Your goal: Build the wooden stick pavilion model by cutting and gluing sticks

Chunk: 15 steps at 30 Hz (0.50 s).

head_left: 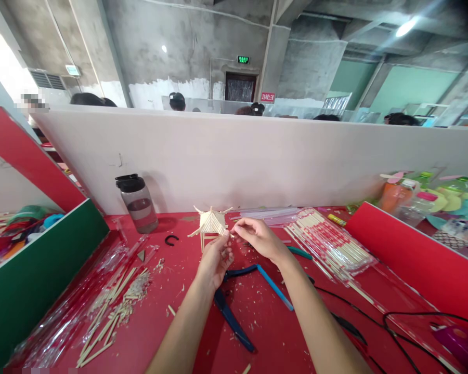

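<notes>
A small wooden stick model (pixel 211 222) with a peaked, pavilion-like roof stands on the red table. My left hand (pixel 215 258) is at its right front corner, fingers curled and thumb tip against the roof edge. Close by on the right is my right hand (pixel 257 238), with thumb and index finger brought together near the left fingertips. Whatever lies between the fingers of either hand is too small to make out. Below the hands lies a dark blue cutter tool (pixel 234 319) with a lighter blue handle part (pixel 275 287).
Cut sticks and scraps (pixel 115 317) lie left, near a water bottle (pixel 138 205) and a black ring piece (pixel 171 240). Packaged sticks (pixel 331 241) lie right, with black cables (pixel 390 332) and a purple tool (pixel 458 343). A white partition (pixel 257 161) stands behind.
</notes>
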Tool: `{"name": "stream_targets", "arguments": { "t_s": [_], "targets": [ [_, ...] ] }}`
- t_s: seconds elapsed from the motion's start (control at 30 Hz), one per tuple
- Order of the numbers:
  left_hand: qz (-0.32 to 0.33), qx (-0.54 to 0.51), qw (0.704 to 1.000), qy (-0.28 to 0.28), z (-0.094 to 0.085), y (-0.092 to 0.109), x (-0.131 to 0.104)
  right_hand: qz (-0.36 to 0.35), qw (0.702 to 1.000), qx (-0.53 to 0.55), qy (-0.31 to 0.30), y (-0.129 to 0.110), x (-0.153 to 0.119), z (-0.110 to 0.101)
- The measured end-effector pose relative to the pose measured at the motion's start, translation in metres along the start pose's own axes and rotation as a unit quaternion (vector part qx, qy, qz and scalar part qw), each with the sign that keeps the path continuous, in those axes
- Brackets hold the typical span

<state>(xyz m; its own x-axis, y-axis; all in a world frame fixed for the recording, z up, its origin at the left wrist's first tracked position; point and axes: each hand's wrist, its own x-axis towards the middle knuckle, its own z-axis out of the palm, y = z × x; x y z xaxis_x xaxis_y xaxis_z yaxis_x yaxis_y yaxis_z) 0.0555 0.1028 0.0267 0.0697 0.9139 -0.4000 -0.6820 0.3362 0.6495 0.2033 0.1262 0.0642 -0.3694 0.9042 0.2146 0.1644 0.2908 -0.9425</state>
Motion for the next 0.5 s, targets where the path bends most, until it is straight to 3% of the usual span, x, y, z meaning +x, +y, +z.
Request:
{"name": "stream_targets", "arguments": {
  "t_s": [0.2, 0.5],
  "targets": [
    [0.019, 0.022, 0.999, -0.014, -0.0048, -0.0025, 0.0039, 0.0, 1.0, -0.012, -0.001, -0.0034, -0.0009, -0.0012],
    [0.024, 0.032, 0.999, 0.008, -0.0029, -0.0019, 0.0044, -0.011, 1.0, -0.012, -0.006, -0.0028, -0.0014, -0.002]
  ]
}}
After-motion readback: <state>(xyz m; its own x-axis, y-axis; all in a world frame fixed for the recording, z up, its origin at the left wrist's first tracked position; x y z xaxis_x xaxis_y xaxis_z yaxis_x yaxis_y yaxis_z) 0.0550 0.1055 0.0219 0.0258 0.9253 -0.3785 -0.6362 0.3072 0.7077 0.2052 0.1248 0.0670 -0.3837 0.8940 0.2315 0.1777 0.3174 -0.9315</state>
